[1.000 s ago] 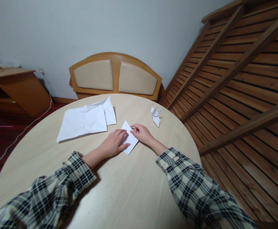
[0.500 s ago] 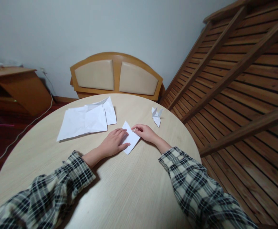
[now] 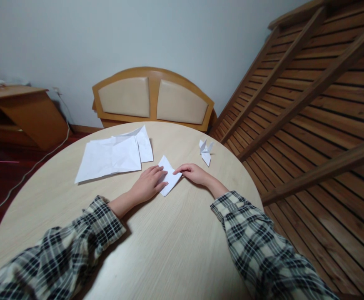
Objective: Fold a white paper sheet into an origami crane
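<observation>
A small folded white paper lies on the round pale wooden table. My left hand rests flat on the paper's left part, fingers stretched out. My right hand lies on the table at the paper's right corner, its fingers extended and its fingertips pressing down on the paper's edge. Both arms wear plaid sleeves.
Several loose white sheets lie on the table to the left. A small folded paper figure stands at the far right rim. A wooden chair sits behind the table, a slatted wooden frame leans at right, a wooden cabinet at left.
My right hand has slid to the right along the paper's edge and flattened out. My left hand has stayed on the paper.
</observation>
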Action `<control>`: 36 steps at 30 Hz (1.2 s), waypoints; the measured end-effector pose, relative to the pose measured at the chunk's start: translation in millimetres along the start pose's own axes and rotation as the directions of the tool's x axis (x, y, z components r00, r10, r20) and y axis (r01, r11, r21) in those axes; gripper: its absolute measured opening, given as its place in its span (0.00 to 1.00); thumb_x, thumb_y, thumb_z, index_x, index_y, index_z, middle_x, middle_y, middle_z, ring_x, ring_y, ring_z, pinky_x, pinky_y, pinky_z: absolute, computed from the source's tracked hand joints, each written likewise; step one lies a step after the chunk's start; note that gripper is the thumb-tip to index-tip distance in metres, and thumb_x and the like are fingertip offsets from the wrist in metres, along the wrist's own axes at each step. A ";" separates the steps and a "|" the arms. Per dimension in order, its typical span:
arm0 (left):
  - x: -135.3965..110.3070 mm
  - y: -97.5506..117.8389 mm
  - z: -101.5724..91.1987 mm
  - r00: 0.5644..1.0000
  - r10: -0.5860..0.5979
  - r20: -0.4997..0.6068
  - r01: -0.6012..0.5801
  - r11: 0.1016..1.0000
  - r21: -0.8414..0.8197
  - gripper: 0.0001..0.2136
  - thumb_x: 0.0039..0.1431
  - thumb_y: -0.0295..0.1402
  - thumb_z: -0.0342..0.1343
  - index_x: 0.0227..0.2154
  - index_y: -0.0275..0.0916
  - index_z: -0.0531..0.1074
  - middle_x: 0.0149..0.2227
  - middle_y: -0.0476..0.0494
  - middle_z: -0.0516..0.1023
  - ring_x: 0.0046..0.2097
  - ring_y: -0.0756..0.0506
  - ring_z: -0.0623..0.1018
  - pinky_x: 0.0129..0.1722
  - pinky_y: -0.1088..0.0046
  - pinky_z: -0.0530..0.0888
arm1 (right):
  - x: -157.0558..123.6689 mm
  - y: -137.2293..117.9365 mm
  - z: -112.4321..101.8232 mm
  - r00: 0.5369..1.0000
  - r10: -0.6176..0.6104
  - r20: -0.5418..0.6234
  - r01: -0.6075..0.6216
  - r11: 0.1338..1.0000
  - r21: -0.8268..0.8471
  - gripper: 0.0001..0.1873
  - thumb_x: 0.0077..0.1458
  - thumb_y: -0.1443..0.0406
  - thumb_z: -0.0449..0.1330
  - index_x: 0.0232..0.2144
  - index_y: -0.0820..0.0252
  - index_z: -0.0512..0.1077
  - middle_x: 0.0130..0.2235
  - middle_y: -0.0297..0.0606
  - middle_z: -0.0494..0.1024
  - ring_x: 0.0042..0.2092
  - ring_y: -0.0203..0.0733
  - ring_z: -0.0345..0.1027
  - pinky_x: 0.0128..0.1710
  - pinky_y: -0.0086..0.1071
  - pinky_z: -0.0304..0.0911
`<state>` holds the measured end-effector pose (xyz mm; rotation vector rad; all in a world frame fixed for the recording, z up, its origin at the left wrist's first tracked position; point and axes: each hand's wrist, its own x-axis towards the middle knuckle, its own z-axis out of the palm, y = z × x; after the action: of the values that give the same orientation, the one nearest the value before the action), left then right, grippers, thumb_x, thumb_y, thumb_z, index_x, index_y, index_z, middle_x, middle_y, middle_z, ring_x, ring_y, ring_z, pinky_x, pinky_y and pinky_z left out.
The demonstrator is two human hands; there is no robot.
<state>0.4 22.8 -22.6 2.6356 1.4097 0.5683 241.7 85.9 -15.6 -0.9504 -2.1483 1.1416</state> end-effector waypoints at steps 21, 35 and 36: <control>-1.2 3.9 -8.5 0.998 0.036 0.042 -0.035 0.999 -0.011 0.24 0.62 0.48 0.54 0.56 0.41 0.69 0.61 0.37 0.69 0.60 0.35 0.68 0.60 0.52 0.64 | -2.3 -8.1 2.8 0.993 -0.115 0.003 0.112 0.964 -0.242 0.13 0.51 0.75 0.58 0.35 0.59 0.79 0.37 0.37 0.70 0.38 0.37 0.64 0.42 0.33 0.63; -0.4 -1.0 -14.6 0.994 0.055 0.098 -0.047 0.995 -0.083 0.24 0.61 0.43 0.56 0.58 0.40 0.68 0.63 0.36 0.67 0.61 0.35 0.66 0.62 0.51 0.61 | -0.8 -10.6 6.0 0.992 -0.112 -0.053 0.095 0.962 -0.255 0.06 0.58 0.66 0.61 0.36 0.63 0.78 0.36 0.38 0.71 0.36 0.36 0.64 0.38 0.31 0.62; -0.5 -2.1 -15.9 0.992 0.060 0.112 -0.050 0.995 -0.090 0.24 0.60 0.43 0.56 0.58 0.39 0.68 0.63 0.36 0.66 0.62 0.35 0.65 0.62 0.51 0.61 | -0.6 -10.5 6.2 0.992 -0.110 -0.057 0.092 0.964 -0.250 0.06 0.58 0.65 0.61 0.36 0.62 0.78 0.36 0.38 0.71 0.36 0.36 0.65 0.38 0.31 0.62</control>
<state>-7.3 22.2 -8.5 2.6006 1.2548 0.4640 234.1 78.2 -9.9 -0.9584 -2.2897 0.7919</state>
